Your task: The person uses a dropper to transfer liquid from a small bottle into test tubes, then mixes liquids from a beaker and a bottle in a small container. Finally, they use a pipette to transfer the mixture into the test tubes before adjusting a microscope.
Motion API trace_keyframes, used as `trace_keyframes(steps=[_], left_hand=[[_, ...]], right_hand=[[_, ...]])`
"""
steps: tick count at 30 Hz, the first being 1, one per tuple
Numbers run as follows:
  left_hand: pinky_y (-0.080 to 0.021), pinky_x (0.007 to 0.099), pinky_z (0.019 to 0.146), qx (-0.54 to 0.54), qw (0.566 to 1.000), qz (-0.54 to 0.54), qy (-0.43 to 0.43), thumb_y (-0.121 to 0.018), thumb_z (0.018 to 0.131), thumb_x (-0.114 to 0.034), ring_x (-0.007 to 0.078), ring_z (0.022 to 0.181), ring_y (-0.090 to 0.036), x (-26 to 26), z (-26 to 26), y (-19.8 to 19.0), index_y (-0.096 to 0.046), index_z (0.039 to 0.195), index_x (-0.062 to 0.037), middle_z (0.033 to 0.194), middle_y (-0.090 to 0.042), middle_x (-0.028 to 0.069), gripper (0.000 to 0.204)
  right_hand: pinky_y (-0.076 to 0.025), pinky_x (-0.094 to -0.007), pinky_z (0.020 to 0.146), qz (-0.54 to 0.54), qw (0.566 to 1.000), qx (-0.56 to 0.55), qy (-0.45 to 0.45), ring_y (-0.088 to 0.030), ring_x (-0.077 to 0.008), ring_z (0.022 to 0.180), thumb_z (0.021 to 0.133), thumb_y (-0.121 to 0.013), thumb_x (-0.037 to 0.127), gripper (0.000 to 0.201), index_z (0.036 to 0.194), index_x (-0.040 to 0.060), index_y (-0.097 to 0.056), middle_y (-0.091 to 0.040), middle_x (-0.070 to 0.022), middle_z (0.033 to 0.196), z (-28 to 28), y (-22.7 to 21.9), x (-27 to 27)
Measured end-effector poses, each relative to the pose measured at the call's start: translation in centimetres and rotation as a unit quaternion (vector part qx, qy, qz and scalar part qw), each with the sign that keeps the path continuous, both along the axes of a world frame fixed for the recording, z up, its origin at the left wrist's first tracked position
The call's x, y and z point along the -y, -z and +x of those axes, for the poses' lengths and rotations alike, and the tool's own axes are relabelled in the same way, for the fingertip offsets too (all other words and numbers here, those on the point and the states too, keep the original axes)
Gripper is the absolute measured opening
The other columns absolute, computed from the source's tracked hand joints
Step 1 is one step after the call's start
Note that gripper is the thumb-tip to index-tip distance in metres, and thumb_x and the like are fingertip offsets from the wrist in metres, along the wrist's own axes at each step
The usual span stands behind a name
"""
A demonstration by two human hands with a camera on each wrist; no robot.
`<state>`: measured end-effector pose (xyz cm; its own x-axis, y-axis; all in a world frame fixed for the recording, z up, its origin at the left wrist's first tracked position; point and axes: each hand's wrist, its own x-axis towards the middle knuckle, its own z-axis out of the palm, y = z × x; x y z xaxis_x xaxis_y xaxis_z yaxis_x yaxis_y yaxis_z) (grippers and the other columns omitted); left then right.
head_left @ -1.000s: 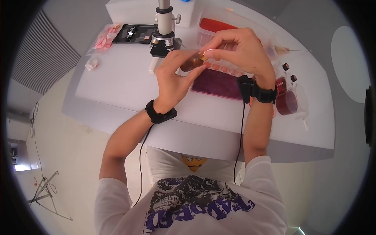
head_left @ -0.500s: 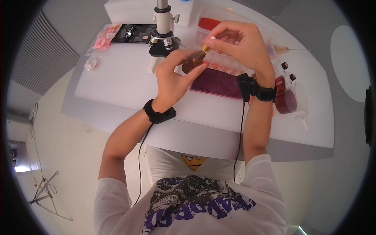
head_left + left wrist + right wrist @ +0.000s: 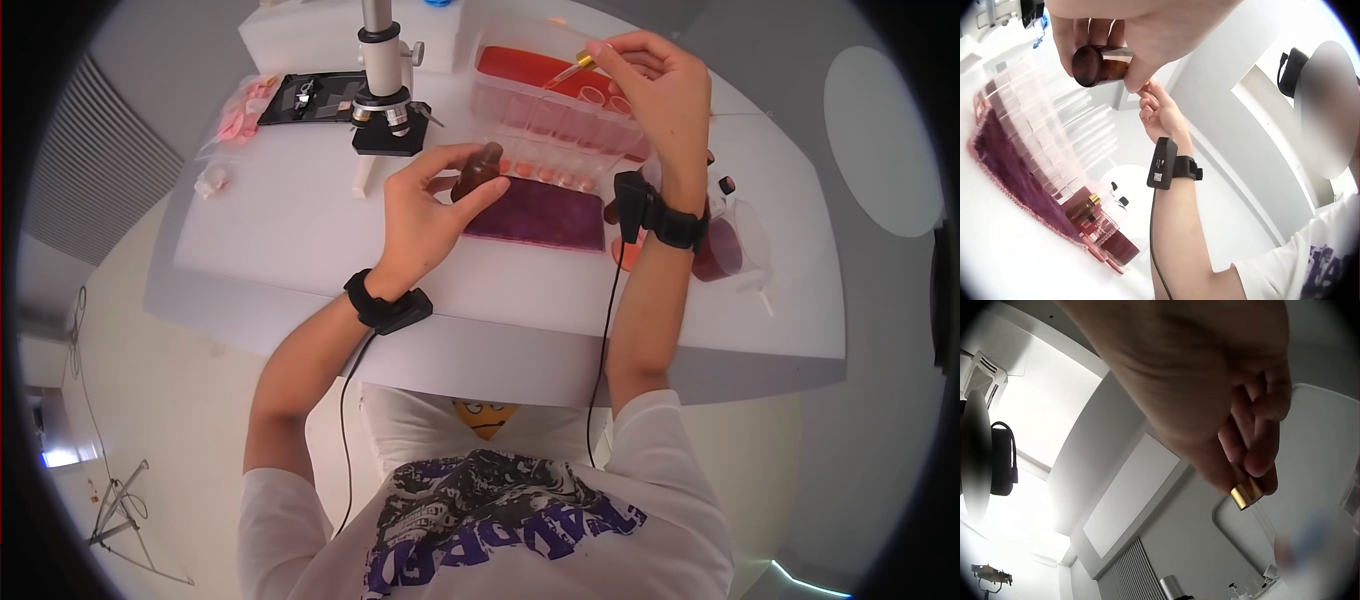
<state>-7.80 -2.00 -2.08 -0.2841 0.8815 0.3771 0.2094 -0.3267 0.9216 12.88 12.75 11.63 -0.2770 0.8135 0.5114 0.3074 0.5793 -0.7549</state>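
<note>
My left hand (image 3: 425,205) holds a brown glass bottle (image 3: 480,172), its uncapped neck pointing up, between thumb and fingers; the round base of the bottle (image 3: 1088,67) faces the left wrist camera. Higher and to the right, my right hand (image 3: 665,95) pinches a glass dropper (image 3: 572,70) by its top. The dropper's gold collar (image 3: 1246,494) shows just below the fingertips in the right wrist view, with the clear tube beneath it. In the head view the tube slants down left over a clear plastic box (image 3: 500,108) with a red interior.
Between the hands and the table edge lies a purple cloth (image 3: 535,215), with a row of small clear cups (image 3: 545,175) behind it. A microscope (image 3: 385,85) stands left. On the right are a beaker (image 3: 722,248) and another gold-capped brown bottle (image 3: 1083,209).
The dropper has come out of the bottle and moved up and right with my right hand. My left hand, still gripping the bottle, has shifted slightly left and down.
</note>
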Motion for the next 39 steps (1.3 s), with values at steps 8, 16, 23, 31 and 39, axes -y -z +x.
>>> trace_keyframes(steps=[8, 16, 23, 31, 39], left_hand=[[-0.060, 0.0397, 0.105, -0.008, 1.000, -0.018, 0.001, -0.093, 0.094, -0.020, 0.0146, 0.108, -0.075, 0.1, 0.1, -0.2, -0.079, 0.130, -0.0017, 0.117, -0.083, 0.0058, 0.043], [-0.060, 0.0415, 0.106, -0.013, 1.000, -0.020, 0.007, -0.093, 0.094, -0.021, 0.0147, 0.107, -0.075, 0.0, 0.1, 0.0, -0.079, 0.131, -0.0011, 0.117, -0.083, 0.0064, 0.045], [-0.060, 0.0418, 0.107, -0.012, 1.000, -0.022, 0.006, -0.093, 0.094, -0.021, 0.0150, 0.106, -0.075, 0.1, 0.1, 0.0, -0.079, 0.131, -0.0009, 0.118, -0.083, 0.0069, 0.045], [-0.060, 0.0411, 0.106, -0.010, 1.000, -0.026, 0.007, -0.093, 0.094, -0.020, 0.0147, 0.104, -0.075, 0.0, 0.1, 0.1, -0.078, 0.131, 0.0002, 0.119, -0.083, 0.0072, 0.045], [-0.060, 0.0411, 0.106, -0.010, 0.999, -0.032, 0.010, -0.093, 0.094, -0.021, 0.0149, 0.104, -0.075, 0.0, 0.1, 0.0, -0.079, 0.131, -0.0004, 0.117, -0.082, 0.0068, 0.045]], right_hand=[[-0.058, -0.0293, 0.063, 0.060, 0.997, 0.055, 0.006, -0.075, -0.0137, 0.066, 0.094, -0.087, 0.027, 0.023, 0.097, 0.0042, -0.084, -0.084, -0.0060, 0.084, 1.0, 1.6, -2.4], [-0.059, -0.0294, 0.066, 0.077, 0.994, 0.081, 0.021, -0.076, -0.0143, 0.069, 0.093, -0.086, 0.026, 0.022, 0.098, 0.0048, -0.085, -0.085, -0.0059, 0.086, 0.8, 1.4, -2.1], [-0.059, -0.0305, 0.064, 0.070, 0.994, 0.081, 0.023, -0.075, -0.0154, 0.068, 0.093, -0.087, 0.027, 0.024, 0.100, 0.0040, -0.085, -0.085, -0.0073, 0.088, 0.9, 1.5, -2.3], [-0.059, -0.0310, 0.065, 0.078, 0.994, 0.080, 0.019, -0.076, -0.0154, 0.069, 0.093, -0.087, 0.026, 0.023, 0.098, 0.0041, -0.084, -0.085, -0.0071, 0.087, 0.9, 1.7, -2.5], [-0.058, -0.0315, 0.066, 0.069, 0.994, 0.083, 0.020, -0.075, -0.0153, 0.068, 0.092, -0.086, 0.026, 0.021, 0.095, 0.0043, -0.083, -0.085, -0.0063, 0.086, 0.9, 1.3, -2.1]])
